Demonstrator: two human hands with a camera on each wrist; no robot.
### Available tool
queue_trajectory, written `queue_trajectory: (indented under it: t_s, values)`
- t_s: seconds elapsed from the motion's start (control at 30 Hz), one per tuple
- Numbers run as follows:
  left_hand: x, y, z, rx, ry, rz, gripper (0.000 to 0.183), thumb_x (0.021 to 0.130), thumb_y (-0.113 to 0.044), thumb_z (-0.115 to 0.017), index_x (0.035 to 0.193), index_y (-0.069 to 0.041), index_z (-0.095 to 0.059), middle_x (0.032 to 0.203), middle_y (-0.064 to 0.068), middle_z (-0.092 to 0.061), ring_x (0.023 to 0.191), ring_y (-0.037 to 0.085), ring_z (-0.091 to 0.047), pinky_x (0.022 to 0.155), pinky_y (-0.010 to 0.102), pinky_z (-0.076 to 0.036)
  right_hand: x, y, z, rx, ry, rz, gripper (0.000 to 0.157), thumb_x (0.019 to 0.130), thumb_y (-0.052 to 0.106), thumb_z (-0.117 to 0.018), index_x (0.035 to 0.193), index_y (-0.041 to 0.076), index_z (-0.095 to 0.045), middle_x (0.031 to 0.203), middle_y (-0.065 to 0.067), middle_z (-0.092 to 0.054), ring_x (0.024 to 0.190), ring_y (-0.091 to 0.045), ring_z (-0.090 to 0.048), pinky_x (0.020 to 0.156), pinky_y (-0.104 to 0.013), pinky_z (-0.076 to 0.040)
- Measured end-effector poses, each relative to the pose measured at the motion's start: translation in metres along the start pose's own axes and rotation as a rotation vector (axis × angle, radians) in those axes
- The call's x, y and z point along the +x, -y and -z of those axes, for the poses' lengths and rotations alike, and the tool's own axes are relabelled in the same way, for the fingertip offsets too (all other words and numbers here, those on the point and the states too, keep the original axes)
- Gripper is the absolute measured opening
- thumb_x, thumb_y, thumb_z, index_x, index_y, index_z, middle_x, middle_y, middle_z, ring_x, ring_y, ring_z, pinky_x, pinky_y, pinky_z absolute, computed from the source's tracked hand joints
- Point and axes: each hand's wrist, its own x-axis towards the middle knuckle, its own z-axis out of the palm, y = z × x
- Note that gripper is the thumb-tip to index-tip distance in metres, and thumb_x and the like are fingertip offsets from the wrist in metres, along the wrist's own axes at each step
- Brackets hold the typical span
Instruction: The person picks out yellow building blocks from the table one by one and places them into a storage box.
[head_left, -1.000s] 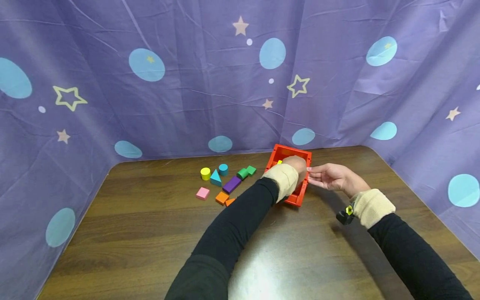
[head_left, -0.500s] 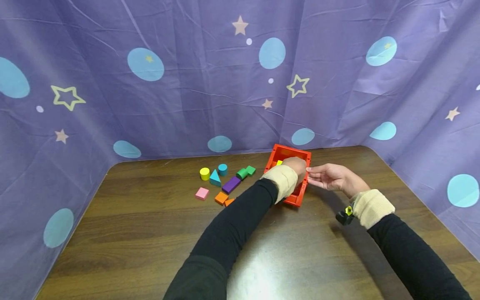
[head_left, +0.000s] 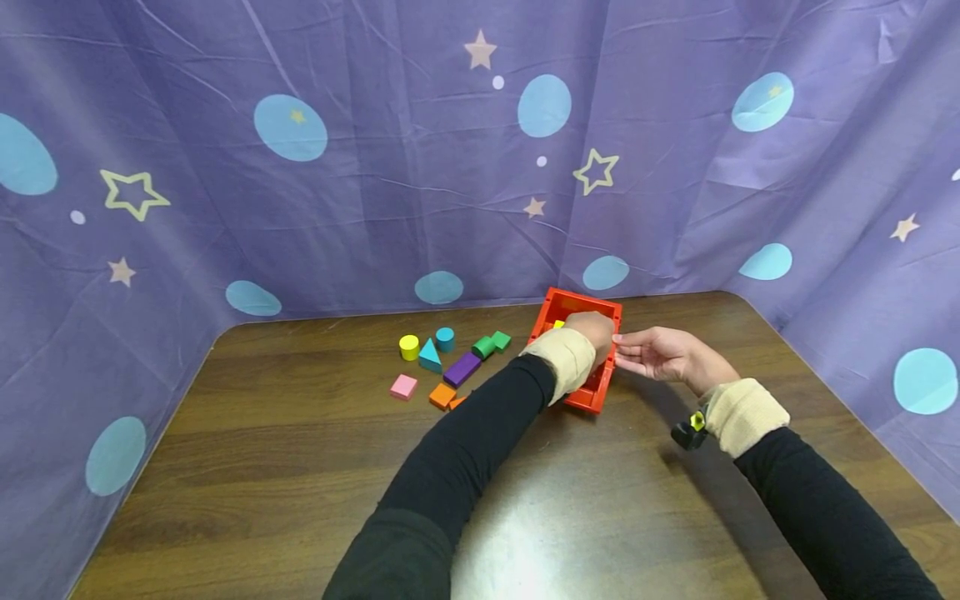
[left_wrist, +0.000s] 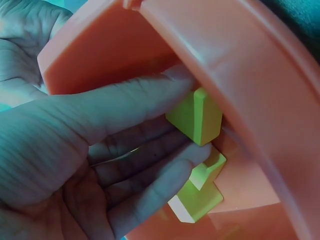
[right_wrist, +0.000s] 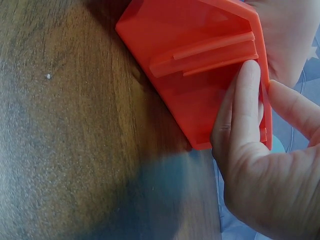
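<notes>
A red plastic box (head_left: 583, 402) stands at the back right of the table, with yellow blocks in it. My left hand (head_left: 592, 331) reaches down inside the box. In the left wrist view, its thumb and fingers pinch a yellow block (left_wrist: 192, 119) near the wall, and more yellow blocks (left_wrist: 197, 202) lie just below the fingers. From the right side, my right hand (head_left: 667, 357) grips the box's rim, thumb over the edge and fingers along the outer wall (right_wrist: 200, 100). The left fingertips are hidden from the head view.
Left of the box lie a purple block (head_left: 462, 369), green blocks (head_left: 483, 347), a blue triangle (head_left: 431, 357), a blue cylinder (head_left: 445, 339), a yellow cylinder (head_left: 409, 347), a pink block (head_left: 403, 387) and orange blocks (head_left: 442, 396). A purple curtain (head_left: 360, 233) hangs behind the wooden table (head_left: 300, 483).
</notes>
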Motion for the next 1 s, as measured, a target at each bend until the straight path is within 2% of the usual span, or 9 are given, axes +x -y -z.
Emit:
queue_trajectory:
  t_s: [0.33,0.6,0.9,1.0]
  values:
    - [0.000,0.002,0.003,0.008,-0.007,-0.010,0.025,0.090,-0.019,-0.075,0.115,-0.018,-0.071,0.110,-0.008,-0.070,0.095,0.008,-0.060,0.091,0.019,-0.053,-0.001,0.000,-0.001,0.002,0.005,-0.001,0.044,0.108,0.005,-0.034,0.088,0.002,-0.073,0.089,-0.009,-0.072,0.082,-0.017,-0.072,0.082,-0.024,-0.060]
    - [-0.009,0.002,0.009,0.009,0.027,-0.005,0.024,0.092,-0.020,-0.074,0.115,-0.019,-0.071,0.111,-0.009,-0.068,0.093,0.007,-0.058,0.088,0.018,-0.053,-0.001,0.000,0.000,0.010,0.002,-0.004,0.044,0.109,0.005,-0.034,0.088,0.002,-0.073,0.089,-0.009,-0.072,0.082,-0.016,-0.072,0.083,-0.025,-0.060]
    - [-0.008,0.004,0.012,0.000,0.043,0.003,0.023,0.094,-0.018,-0.070,0.117,-0.019,-0.070,0.113,-0.008,-0.066,0.091,0.009,-0.053,0.091,0.018,-0.050,-0.001,0.000,-0.001,0.009,0.002,-0.006,0.043,0.108,0.005,-0.034,0.089,0.003,-0.073,0.088,-0.008,-0.072,0.082,-0.016,-0.071,0.084,-0.025,-0.060]
    - [-0.008,0.006,0.012,-0.013,0.054,0.000,0.018,0.095,-0.017,-0.069,0.112,-0.019,-0.069,0.108,-0.007,-0.064,0.089,0.010,-0.051,0.087,0.019,-0.049,-0.002,0.001,-0.001,0.008,0.002,-0.008,0.043,0.108,0.006,-0.034,0.089,0.002,-0.073,0.088,-0.008,-0.072,0.083,-0.015,-0.071,0.084,-0.025,-0.060]
